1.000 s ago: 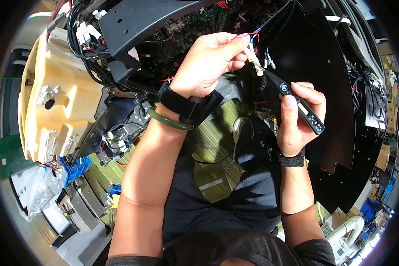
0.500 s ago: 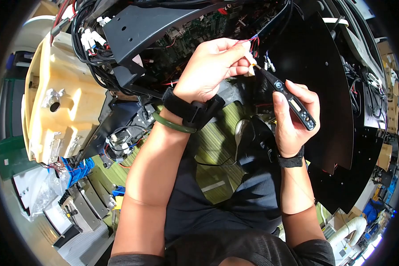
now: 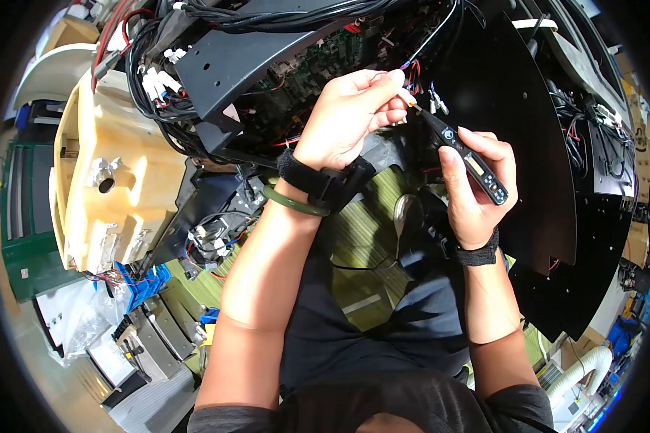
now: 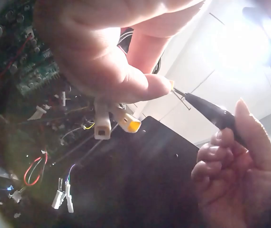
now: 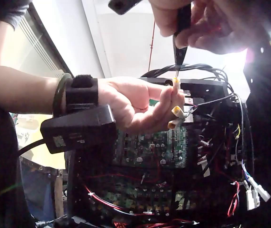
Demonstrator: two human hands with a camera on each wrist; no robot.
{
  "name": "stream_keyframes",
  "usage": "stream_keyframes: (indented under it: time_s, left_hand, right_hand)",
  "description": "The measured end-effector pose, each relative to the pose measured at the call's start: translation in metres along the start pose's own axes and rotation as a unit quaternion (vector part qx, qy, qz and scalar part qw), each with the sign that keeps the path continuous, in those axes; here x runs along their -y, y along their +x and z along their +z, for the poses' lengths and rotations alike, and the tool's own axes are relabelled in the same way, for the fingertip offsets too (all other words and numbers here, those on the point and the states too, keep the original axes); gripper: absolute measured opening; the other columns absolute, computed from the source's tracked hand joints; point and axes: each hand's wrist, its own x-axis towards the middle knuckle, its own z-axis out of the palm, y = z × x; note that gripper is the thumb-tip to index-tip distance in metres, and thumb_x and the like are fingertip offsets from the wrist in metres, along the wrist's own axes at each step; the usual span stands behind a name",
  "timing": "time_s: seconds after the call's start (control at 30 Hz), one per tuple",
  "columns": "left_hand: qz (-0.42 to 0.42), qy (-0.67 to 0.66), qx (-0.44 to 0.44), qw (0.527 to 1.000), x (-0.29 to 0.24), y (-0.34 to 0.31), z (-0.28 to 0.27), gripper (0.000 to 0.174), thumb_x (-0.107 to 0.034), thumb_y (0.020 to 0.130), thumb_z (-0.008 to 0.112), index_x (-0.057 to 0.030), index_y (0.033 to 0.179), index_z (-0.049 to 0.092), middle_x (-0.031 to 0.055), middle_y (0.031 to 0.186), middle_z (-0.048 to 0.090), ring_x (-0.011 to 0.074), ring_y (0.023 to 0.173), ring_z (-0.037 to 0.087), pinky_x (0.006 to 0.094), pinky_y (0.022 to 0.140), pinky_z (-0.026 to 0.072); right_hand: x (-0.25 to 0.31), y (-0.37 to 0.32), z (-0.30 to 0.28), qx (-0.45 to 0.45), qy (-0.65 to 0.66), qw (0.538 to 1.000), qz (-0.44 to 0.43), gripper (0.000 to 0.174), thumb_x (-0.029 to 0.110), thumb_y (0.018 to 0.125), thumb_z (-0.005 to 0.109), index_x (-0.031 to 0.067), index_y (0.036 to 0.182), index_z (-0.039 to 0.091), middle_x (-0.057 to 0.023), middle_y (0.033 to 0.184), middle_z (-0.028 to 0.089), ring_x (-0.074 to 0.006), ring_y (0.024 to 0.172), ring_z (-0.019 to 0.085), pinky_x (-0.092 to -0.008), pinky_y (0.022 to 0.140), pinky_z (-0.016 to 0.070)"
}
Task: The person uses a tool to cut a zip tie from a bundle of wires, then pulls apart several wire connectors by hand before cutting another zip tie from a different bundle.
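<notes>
My left hand (image 3: 350,115) pinches a small white connector (image 3: 406,97) with thin wires between thumb and fingertips. In the right wrist view the tip of a black pen-like tester (image 5: 180,50) meets the yellow end of that connector (image 5: 176,83). My right hand (image 3: 482,184) grips the tester (image 3: 471,160), which has a small display and buttons. Two more white connectors hang below the left fingers in the left wrist view, one plain (image 4: 102,127) and one with a yellow inside (image 4: 131,124).
Green circuit boards (image 5: 149,147) sit inside a black metal frame (image 3: 245,54). Black cable bundles (image 3: 148,86) run along it. Loose white connectors (image 4: 63,197) hang nearby. A dark panel (image 3: 513,144) stands at right, and a cream-coloured housing (image 3: 123,173) at left.
The head view has shifted, with the surroundings at left sliding right. The right hand and tester have moved slightly left; the left hand still pinches the connector, now a little lower in view.
</notes>
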Motion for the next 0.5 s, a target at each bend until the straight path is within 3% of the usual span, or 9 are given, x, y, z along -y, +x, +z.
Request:
stream_keyframes:
  time_s: [0.17, 0.23, 0.37, 0.5]
  left_hand:
    - [-0.005, -0.003, -0.002, 1.000, -0.0016, 0.0002, -0.0005, 0.016, -0.017, 0.086, 0.054, -0.0012, 0.089, 0.055, 0.0021, 0.076, 0.058, 0.0058, 0.064, 0.055, 0.0181, 0.062, 0.0483]
    - [-0.005, -0.005, 0.001, 1.000, -0.0014, 0.0009, -0.0009, 0.016, -0.017, 0.086, 0.054, -0.0012, 0.089, 0.055, 0.0021, 0.076, 0.058, 0.0058, 0.064, 0.055, 0.0180, 0.062, 0.0485]
    - [-0.005, -0.013, -0.007, 1.000, -0.0011, 0.0007, 0.0007, 0.017, -0.017, 0.086, 0.055, -0.0012, 0.091, 0.055, 0.0024, 0.077, 0.058, 0.0057, 0.064, 0.056, 0.0174, 0.061, 0.0491]
    - [-0.004, -0.008, -0.009, 1.000, -0.0014, 0.0007, -0.0010, 0.017, -0.017, 0.086, 0.055, -0.0012, 0.091, 0.055, 0.0027, 0.077, 0.059, 0.0059, 0.064, 0.056, 0.0175, 0.061, 0.0496]
  right_hand:
    - [0.0010, 0.0014, 0.0004, 0.003, 0.002, 1.000, -0.017, 0.027, -0.002, 0.069, 0.069, -0.0023, 0.091, 0.056, -0.0092, 0.079, 0.056, -0.0107, 0.066, 0.053, -0.0203, 0.058, 0.0416]
    - [0.0039, 0.0003, 0.0004, -0.002, 0.032, 0.999, 0.029, 0.026, -0.002, 0.069, 0.069, -0.0024, 0.091, 0.056, -0.0096, 0.079, 0.056, -0.0111, 0.065, 0.053, -0.0204, 0.058, 0.0418]
    - [0.0035, 0.0002, -0.0002, -0.005, 0.035, 0.999, 0.035, 0.026, -0.001, 0.069, 0.069, -0.0025, 0.090, 0.055, -0.0099, 0.080, 0.056, -0.0118, 0.067, 0.053, -0.0207, 0.060, 0.0419]
    - [0.0014, 0.0012, 0.0001, 0.009, -0.005, 1.000, -0.005, 0.025, -0.001, 0.069, 0.069, -0.0026, 0.090, 0.055, -0.0099, 0.082, 0.057, -0.0127, 0.071, 0.052, -0.0216, 0.063, 0.0418]
